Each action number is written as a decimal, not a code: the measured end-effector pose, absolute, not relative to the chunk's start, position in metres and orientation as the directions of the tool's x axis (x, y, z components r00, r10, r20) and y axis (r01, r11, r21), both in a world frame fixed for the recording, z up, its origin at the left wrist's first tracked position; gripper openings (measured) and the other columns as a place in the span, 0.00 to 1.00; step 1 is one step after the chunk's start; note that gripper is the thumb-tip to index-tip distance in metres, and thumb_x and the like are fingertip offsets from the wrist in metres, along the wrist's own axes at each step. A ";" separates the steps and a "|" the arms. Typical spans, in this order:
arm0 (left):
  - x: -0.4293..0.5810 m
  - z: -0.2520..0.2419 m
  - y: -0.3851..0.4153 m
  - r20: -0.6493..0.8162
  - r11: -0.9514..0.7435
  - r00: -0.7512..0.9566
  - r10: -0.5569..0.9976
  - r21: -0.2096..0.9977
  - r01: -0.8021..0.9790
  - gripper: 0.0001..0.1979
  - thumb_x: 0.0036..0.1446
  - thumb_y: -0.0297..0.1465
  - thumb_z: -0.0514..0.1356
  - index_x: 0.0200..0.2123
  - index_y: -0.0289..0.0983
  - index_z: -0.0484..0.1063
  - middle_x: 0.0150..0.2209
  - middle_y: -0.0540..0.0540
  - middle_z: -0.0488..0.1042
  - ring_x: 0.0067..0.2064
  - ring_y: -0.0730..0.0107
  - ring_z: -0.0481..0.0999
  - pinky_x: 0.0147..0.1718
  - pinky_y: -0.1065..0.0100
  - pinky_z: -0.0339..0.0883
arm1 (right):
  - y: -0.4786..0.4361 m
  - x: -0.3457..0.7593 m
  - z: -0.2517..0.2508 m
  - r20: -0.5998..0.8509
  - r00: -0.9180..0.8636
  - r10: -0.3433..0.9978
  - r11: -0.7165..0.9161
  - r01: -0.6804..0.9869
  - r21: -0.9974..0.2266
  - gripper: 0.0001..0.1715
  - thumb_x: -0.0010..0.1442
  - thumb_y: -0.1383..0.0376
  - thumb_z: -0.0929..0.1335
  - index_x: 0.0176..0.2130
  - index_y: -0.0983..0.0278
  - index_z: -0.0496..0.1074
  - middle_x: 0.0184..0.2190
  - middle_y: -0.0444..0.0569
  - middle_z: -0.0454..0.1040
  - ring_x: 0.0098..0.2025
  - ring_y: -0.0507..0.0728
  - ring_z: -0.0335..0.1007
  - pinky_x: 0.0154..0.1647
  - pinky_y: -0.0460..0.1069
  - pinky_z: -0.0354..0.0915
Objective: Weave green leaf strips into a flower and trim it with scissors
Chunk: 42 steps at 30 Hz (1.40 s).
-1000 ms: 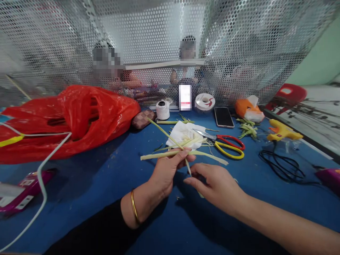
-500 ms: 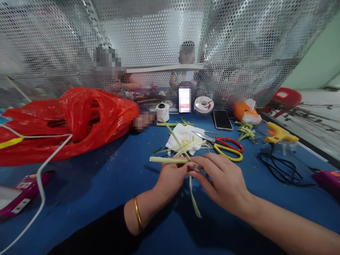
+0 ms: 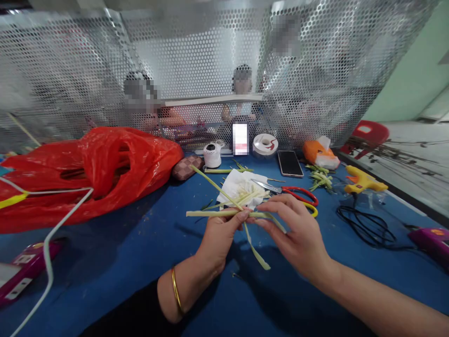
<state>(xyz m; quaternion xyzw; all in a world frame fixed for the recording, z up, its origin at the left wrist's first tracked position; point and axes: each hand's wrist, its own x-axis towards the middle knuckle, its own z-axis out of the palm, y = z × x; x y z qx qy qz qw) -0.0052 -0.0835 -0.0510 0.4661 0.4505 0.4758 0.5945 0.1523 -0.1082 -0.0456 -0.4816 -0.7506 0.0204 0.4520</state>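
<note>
Above the blue table, my left hand pinches crossed pale green leaf strips where they meet. My right hand grips the same strips from the right, fingers curled over them. One strip end hangs down below the hands toward the table. More cut strips lie on a white tissue just beyond the hands. Red and yellow scissors lie partly behind my right hand.
A red plastic bag fills the left. A white cable, pink device, thread spool, tape roll, phone, yellow glue gun with black cord surround. Perforated metal screen stands behind; people sit beyond it.
My right hand came up from the table to meet my left hand at the strips and now grips them; both hands shifted slightly up and left with the strips.
</note>
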 end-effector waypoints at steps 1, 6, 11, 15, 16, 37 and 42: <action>-0.005 -0.050 -0.084 -0.115 0.136 0.134 0.984 0.978 -0.159 0.07 0.48 0.34 0.66 0.29 0.36 0.79 0.22 0.51 0.70 0.26 0.75 0.62 0.28 0.72 0.58 | -0.105 0.154 -0.046 0.625 -0.111 0.773 0.515 0.684 -0.516 0.06 0.59 0.62 0.69 0.39 0.60 0.73 0.38 0.51 0.74 0.42 0.60 0.69 0.42 0.54 0.63; -0.002 -0.057 -0.088 -0.201 0.235 0.184 0.962 0.954 -0.185 0.09 0.48 0.36 0.66 0.29 0.35 0.79 0.20 0.52 0.67 0.24 0.76 0.61 0.25 0.72 0.54 | -0.099 0.152 -0.052 0.488 -0.085 0.869 0.436 0.598 -0.672 0.03 0.56 0.64 0.71 0.33 0.60 0.72 0.33 0.46 0.75 0.40 0.58 0.70 0.44 0.55 0.63; -0.002 -0.058 -0.089 -0.296 0.371 0.274 0.915 0.884 -0.285 0.11 0.47 0.37 0.66 0.30 0.34 0.78 0.28 0.47 0.73 0.29 0.74 0.68 0.26 0.73 0.57 | -0.099 0.150 -0.055 0.440 -0.029 0.897 0.394 0.504 -0.769 0.02 0.55 0.68 0.69 0.32 0.60 0.72 0.32 0.45 0.75 0.38 0.57 0.70 0.42 0.53 0.64; -0.005 -0.054 -0.086 -0.314 0.410 0.321 0.893 0.863 -0.297 0.17 0.52 0.42 0.62 0.35 0.34 0.78 0.31 0.45 0.76 0.30 0.74 0.70 0.26 0.73 0.58 | -0.095 0.153 -0.054 0.363 0.016 0.932 0.312 0.478 -0.821 0.02 0.54 0.69 0.69 0.31 0.62 0.71 0.31 0.45 0.74 0.36 0.56 0.70 0.39 0.52 0.64; -0.005 -0.053 -0.086 -0.310 0.406 0.323 0.894 0.866 -0.292 0.19 0.54 0.44 0.60 0.36 0.34 0.78 0.31 0.44 0.76 0.30 0.73 0.70 0.26 0.73 0.58 | -0.094 0.154 -0.053 0.345 0.020 0.938 0.292 0.486 -0.823 0.02 0.53 0.69 0.69 0.31 0.62 0.71 0.31 0.45 0.74 0.36 0.56 0.69 0.39 0.52 0.63; -0.018 -0.036 -0.076 -0.109 0.132 0.597 0.795 0.991 0.004 0.23 0.50 0.31 0.65 0.52 0.40 0.73 0.41 0.43 0.78 0.40 0.65 0.75 0.39 0.67 0.65 | -0.089 0.171 -0.037 0.358 -0.176 0.917 0.396 0.501 -0.770 0.06 0.55 0.71 0.67 0.28 0.62 0.73 0.27 0.44 0.75 0.33 0.53 0.70 0.37 0.49 0.64; -0.040 -0.024 -0.054 -0.306 0.279 0.698 0.647 0.947 0.157 0.21 0.48 0.29 0.67 0.48 0.36 0.75 0.41 0.39 0.79 0.38 0.63 0.78 0.39 0.65 0.69 | -0.088 0.180 -0.024 0.240 -0.276 0.931 0.343 0.428 -0.837 0.04 0.55 0.69 0.68 0.30 0.63 0.74 0.29 0.44 0.75 0.32 0.52 0.70 0.35 0.47 0.64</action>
